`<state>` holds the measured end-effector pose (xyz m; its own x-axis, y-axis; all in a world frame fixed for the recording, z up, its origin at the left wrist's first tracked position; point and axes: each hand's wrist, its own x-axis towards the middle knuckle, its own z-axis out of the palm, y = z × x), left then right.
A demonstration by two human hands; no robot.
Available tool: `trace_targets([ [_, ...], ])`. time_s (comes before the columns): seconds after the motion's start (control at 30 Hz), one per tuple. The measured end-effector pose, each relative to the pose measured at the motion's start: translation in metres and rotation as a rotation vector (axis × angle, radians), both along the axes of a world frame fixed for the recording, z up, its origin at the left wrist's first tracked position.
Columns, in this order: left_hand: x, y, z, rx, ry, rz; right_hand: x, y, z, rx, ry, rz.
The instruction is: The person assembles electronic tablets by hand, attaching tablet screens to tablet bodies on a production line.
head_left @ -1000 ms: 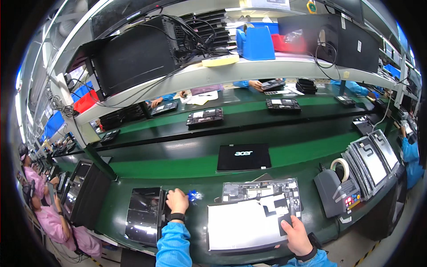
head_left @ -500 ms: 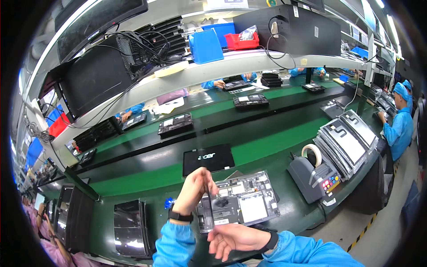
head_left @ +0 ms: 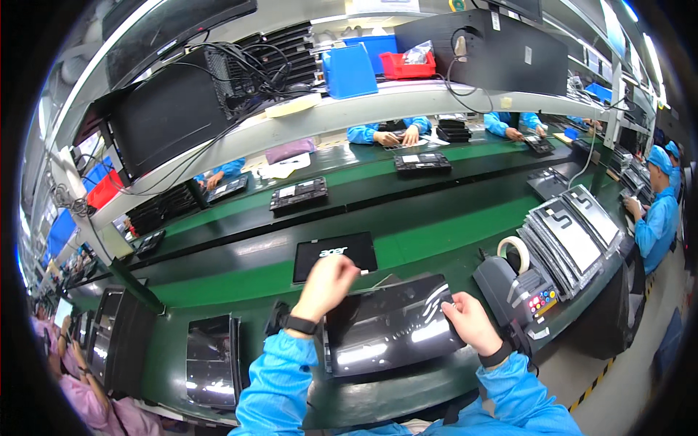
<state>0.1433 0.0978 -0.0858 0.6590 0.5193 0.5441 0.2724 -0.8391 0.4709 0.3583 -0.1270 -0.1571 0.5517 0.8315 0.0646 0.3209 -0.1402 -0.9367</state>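
A glossy black screen panel (head_left: 385,330) lies slanted in front of me, with lights reflected in it and pale marks near its right end. My right hand (head_left: 471,323) grips its right edge, thumb on top. Over the panel's far left corner, my left hand (head_left: 331,285) is closed with its fingers curled; what they hold, if anything, is hidden. Just beyond that hand lies a dark screen (head_left: 309,260) with a light logo, partly covered by the hand. Whatever is under the glossy panel is mostly hidden.
Left of me rest stacked dark panels (head_left: 211,360). To the right stand a grey device with coloured buttons (head_left: 505,291), a tape roll (head_left: 515,254) and stacked wrapped panels (head_left: 571,232). Opened devices (head_left: 299,195) line the far bench, below a shelf (head_left: 407,102). Co-workers (head_left: 658,211) sit around.
The opened device with exposed parts is now covered by the glossy panel; earlier a dark piece stood edge-on by my left hand. My right hand has moved right and up to the panel's edge.
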Motion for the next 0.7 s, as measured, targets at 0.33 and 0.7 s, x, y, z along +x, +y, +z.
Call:
trace_targets([
  [0.33, -0.098, -0.073, -0.045, -0.674, 0.234, 0.388, -0.015, 0.0, 0.004, 0.164, 0.13, -0.035],
  [0.7, -0.098, -0.088, -0.05, -0.54, 0.125, 0.262, -0.018, -0.006, 0.009, 0.053, -0.177, -0.034],
])
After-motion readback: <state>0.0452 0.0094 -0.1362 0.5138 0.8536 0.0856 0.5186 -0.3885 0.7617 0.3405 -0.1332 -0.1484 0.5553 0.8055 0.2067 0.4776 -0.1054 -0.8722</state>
